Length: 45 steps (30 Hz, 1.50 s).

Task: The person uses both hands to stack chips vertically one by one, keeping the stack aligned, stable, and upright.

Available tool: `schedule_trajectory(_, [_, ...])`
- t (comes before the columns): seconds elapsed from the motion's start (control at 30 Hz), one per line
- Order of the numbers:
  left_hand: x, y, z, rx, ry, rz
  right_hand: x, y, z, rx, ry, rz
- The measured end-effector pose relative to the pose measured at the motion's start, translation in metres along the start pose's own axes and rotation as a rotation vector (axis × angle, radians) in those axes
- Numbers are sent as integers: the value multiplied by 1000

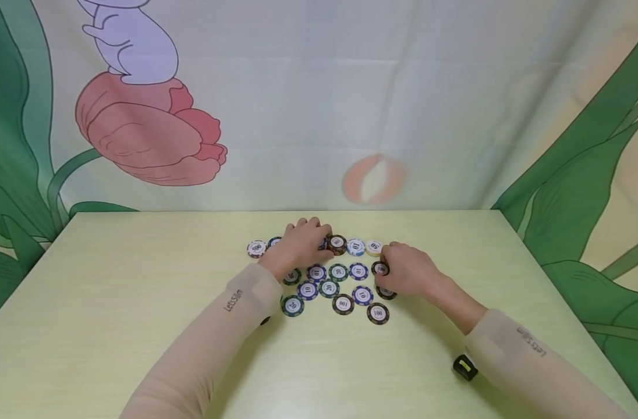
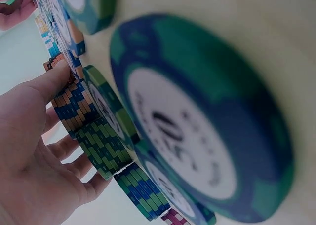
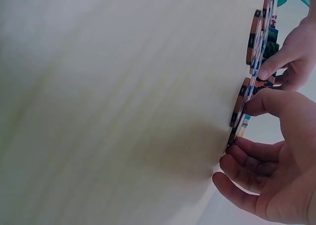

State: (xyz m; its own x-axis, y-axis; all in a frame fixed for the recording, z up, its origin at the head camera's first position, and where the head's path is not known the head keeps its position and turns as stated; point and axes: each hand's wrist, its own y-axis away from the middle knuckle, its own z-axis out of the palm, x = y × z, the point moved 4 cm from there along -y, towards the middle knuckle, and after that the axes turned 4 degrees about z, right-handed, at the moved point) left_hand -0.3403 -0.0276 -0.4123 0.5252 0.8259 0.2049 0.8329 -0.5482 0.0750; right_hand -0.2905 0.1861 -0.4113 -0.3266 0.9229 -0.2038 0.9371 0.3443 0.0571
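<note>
Stacks of poker chips stand in a row at the back of the table, with loose chips laid flat in front of them. My left hand [image 1: 302, 243] grips a blue-and-orange chip stack [image 2: 74, 106], its thumb in front beside a brown stack [image 1: 337, 244] and its fingers behind. Part of the row is hidden under that hand. At the right end of the loose chips, my right hand [image 1: 409, 267] pinches a dark poker chip [image 1: 380, 268] between thumb and forefinger. Another dark chip [image 1: 386, 293] lies partly under this hand.
A white-and-yellow stack [image 1: 374, 247] ends the row on the right, and a stack marked 500 [image 1: 257, 248] ends it on the left. A small black object [image 1: 464, 368] lies by the right sleeve. A printed curtain [image 1: 298, 116] hangs behind the table [image 1: 114, 302].
</note>
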Motion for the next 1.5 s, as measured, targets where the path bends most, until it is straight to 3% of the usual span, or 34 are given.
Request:
schedule_trajectory(0.37, [1, 1, -1, -6, -10, -9, -3, -4, -1, 47, -23, -6])
schedule_trajectory(1.0, [1, 1, 2, -4, 1, -32, -37, -23, -5, 167, -10, -92])
schedule_trajectory(1.5, [2, 0, 1, 4, 11, -41, -47, -35, 4, 202, 7, -73])
